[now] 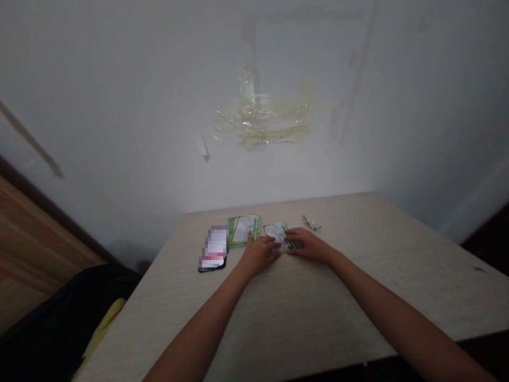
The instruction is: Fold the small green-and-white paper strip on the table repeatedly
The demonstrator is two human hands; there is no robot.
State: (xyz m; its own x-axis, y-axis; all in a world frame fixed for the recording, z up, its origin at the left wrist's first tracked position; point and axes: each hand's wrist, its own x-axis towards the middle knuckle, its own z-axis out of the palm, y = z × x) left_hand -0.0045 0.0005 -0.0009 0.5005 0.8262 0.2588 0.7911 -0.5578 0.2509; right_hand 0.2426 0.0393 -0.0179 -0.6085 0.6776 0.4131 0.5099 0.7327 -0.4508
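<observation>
A small green-and-white printed packet point(275, 230) lies on the table under my fingers. My left hand point(259, 255) rests at its left side, fingers stretched out and apart, with the fingertips at the packet's near left edge. From the other side my right hand point(310, 245) lies over the packet's right part, its fingers spread and partly covering the print. Neither hand is closed around anything. A second, larger green packet point(240, 230) with a white printed panel lies flat just beyond my left hand, whose thumb or finger reaches its near right corner.
A phone point(215, 249) with a lit, blurred screen lies left of the packets. A torn strip of wrapper point(311, 223) is beyond my right hand. The pale wooden table point(318, 307) meets a wall point(139, 106) with peeling tape point(270, 122). Dark cloth hangs at lower left.
</observation>
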